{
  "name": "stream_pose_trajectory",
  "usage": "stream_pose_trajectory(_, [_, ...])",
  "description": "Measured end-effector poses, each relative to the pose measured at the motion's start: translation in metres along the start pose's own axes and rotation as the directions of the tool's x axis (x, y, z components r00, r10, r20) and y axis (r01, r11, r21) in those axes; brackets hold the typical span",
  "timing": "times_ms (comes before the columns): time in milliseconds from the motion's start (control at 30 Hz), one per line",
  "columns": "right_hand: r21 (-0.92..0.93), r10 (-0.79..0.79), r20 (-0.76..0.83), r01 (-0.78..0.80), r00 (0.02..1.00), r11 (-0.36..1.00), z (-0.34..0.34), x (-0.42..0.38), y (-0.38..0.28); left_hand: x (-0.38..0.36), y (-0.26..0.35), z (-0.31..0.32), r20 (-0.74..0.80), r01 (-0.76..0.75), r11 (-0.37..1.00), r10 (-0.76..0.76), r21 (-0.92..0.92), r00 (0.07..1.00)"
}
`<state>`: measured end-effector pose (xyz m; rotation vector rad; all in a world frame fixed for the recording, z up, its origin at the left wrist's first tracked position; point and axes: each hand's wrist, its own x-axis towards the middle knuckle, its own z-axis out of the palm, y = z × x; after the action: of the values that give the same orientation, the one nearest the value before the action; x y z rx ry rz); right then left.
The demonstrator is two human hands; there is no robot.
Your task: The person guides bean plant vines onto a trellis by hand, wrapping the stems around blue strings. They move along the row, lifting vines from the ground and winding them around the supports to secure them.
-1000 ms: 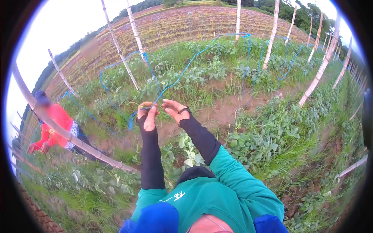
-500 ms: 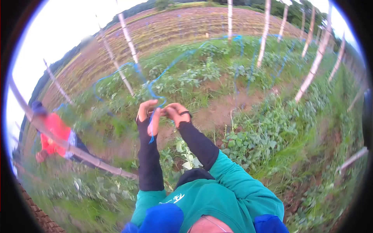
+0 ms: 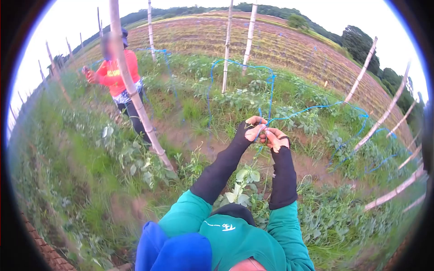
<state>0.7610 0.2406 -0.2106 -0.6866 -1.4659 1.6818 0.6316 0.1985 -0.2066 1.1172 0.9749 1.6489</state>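
Observation:
Blue twine [image 3: 312, 109] comes in from the right and meets my two hands in front of me. My left hand [image 3: 254, 129] pinches the twine between curled fingers. Right beside it, fingertips almost together, my right hand [image 3: 276, 139] is closed on the twine as well. A second strand rises behind my hands to a knot on the blue line at the back. Just below them a thin climbing plant [image 3: 244, 178] with pale green leaves stands, its tip reaching up towards my fingers.
A bamboo pole [image 3: 129, 86] leans at the left, with a person in a red shirt [image 3: 118, 72] behind it. More poles [image 3: 227, 49] stand along the row, strung with blue twine. Leafy plants and grass [image 3: 307, 226] cover the ground around a bare soil strip [image 3: 212, 153].
My view has swung left, so the hands and twine now appear further right and the person in red stands more upright in view. The hands stay close together at the twine.

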Motion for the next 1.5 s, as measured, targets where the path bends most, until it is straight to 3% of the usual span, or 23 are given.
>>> stream_pose_trajectory(67, [0.123,-0.16,0.132,0.144,0.978,0.982,-0.008,0.001,0.011,-0.01,0.009,0.003,-0.069,-0.329,0.925,0.346,0.19,0.936])
stream_pose_trajectory(133, [0.132,-0.211,0.152,0.192,0.966,0.972,-0.01,-0.003,0.018,-0.016,0.021,0.012,-0.106,-0.331,0.914,0.363,0.233,0.926])
stream_pose_trajectory(200, [0.06,-0.252,-0.007,0.252,0.968,0.966,-0.004,-0.015,0.017,-0.014,0.04,0.025,0.18,-0.615,0.553,0.644,0.563,0.744])
stream_pose_trajectory(433, [0.291,-0.275,-0.171,0.315,0.946,0.903,-0.027,0.016,-0.067,0.037,0.09,0.065,0.367,-0.671,0.369,0.62,0.643,0.693])
stream_pose_trajectory(467, [0.349,-0.313,-0.206,0.369,0.927,0.862,-0.036,0.02,-0.08,0.048,0.082,0.064,0.235,-0.597,0.529,0.597,0.603,0.767])
stream_pose_trajectory(533, [0.196,-0.385,-0.317,0.457,0.867,0.867,-0.068,0.026,-0.082,0.068,0.07,0.049,0.205,-0.631,0.601,0.625,0.491,0.753])
stream_pose_trajectory(667, [-0.564,-0.538,-0.685,0.111,0.491,0.818,-0.211,0.007,-0.03,0.04,0.08,0.01,0.111,-0.709,0.458,0.794,0.536,0.597])
stream_pose_trajectory(733, [-0.503,-0.63,-0.713,0.4,0.309,0.766,-0.247,-0.075,-0.001,-0.003,0.073,-0.025,0.067,-0.615,0.34,0.838,0.711,0.541])
stream_pose_trajectory(767, [-0.396,-0.521,-0.769,0.364,0.37,0.843,-0.254,-0.132,0.02,-0.018,0.05,-0.057,-0.039,-0.54,0.412,0.819,0.734,0.572])
stream_pose_trajectory(933, [-0.08,-0.101,-0.957,0.087,0.271,0.993,-0.259,-0.504,0.287,-0.159,-0.098,-0.249,-0.12,-0.167,0.483,0.509,0.859,0.852])
stream_pose_trajectory(967, [0.051,0.052,-0.961,-0.011,0.271,0.999,-0.221,-0.598,0.35,-0.205,-0.135,-0.284,-0.256,-0.104,0.68,0.407,0.726,0.877])
stream_pose_trajectory(1000, [0.216,0.21,-0.905,-0.025,0.37,0.976,-0.176,-0.709,0.418,-0.249,-0.16,-0.307,-0.494,-0.109,0.98,0.014,-0.164,0.869])
stream_pose_trajectory(1033, [0.398,0.475,-0.856,-0.325,0.203,0.858,-0.106,-0.732,0.407,-0.307,-0.197,-0.36,-0.467,0.088,0.993,-0.113,-0.075,0.877])
stream_pose_trajectory(1067, [0.621,0.724,-0.69,-0.515,-0.002,0.59,-0.048,-0.736,0.38,-0.355,-0.191,-0.373,-0.307,0.37,0.759,-0.232,0.535,0.923])
stream_pose_trajectory(1100, [0.75,0.866,-0.476,-0.586,-0.156,0.307,-0.004,-0.734,0.356,-0.406,-0.242,-0.433,-0.285,0.465,0.797,-0.376,0.386,0.882])
stream_pose_trajectory(1167, [0.773,0.954,-0.145,-0.632,-0.262,-0.056,0.054,-0.706,0.309,-0.433,-0.216,-0.406,-0.286,0.679,0.238,-0.775,0.694,0.564])
stream_pose_trajectory(1233, [0.622,0.931,-0.225,-0.778,-0.286,-0.089,0.077,-0.641,0.249,-0.428,-0.212,-0.387,-0.246,0.742,0.025,-0.936,0.67,0.254])
stream_pose_trajectory(1300, [0.457,0.858,-0.447,-0.889,-0.253,-0.025,0.057,-0.627,0.264,-0.404,-0.204,-0.354,-0.176,0.742,-0.016,-0.975,0.67,0.138])
stream_pose_trajectory(1333, [0.427,0.819,-0.53,-0.904,-0.22,0.034,0.03,-0.659,0.335,-0.395,-0.24,-0.367,-0.094,0.692,0.151,-0.948,0.706,0.303])
stream_pose_trajectory(1367, [0.312,0.712,-0.694,-0.848,0.106,0.429,-0.005,-0.729,0.449,-0.388,-0.274,-0.38,-0.005,0.602,0.31,-0.887,0.736,0.462])
stream_pose_trajectory(1400, [-0.068,0.574,-0.719,-0.862,0.391,0.502,-0.013,-0.654,0.385,-0.382,-0.306,-0.392,0.081,0.484,0.442,-0.796,0.755,0.6])
stream_pose_trajectory(1467, [0.331,0.492,-0.794,-0.425,0.357,0.842,-0.035,-0.617,0.398,-0.355,-0.277,-0.334,0.033,0.549,0.483,-0.77,0.682,0.637])
stream_pose_trajectory(1500, [0.234,0.475,-0.787,-0.522,0.394,0.82,-0.045,-0.587,0.375,-0.335,-0.247,-0.287,0.008,0.576,0.506,-0.756,0.642,0.654])
